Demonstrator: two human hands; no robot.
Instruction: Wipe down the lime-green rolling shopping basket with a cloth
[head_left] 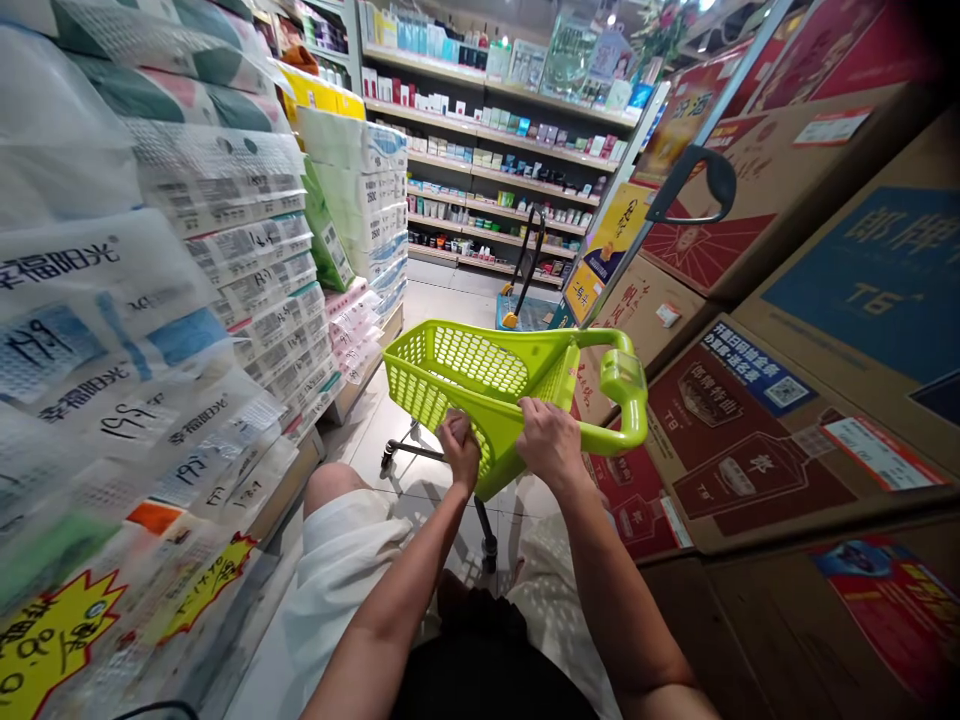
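Observation:
A lime-green shopping cart (480, 385) with a perforated plastic basket stands side-on in front of me, between my knees. My right hand (550, 440) is closed over the cart's near rim, close to the handle end. At the near side wall of the basket, my left hand (459, 448) is curled into a fist against the holes. Whatever its fingers may hold is hidden. The looped green handle (636, 400) reaches to the right. Dark legs with casters (489, 550) show below, and the visible inside of the basket holds nothing.
Plastic-wrapped tissue packs (255, 270) are stacked high on the left. Printed cartons (757, 430) rise close on the right, with a grey trolley handle (694, 190) before them. A blue platform trolley (525, 312) stands ahead, before shelves of small goods (495, 130).

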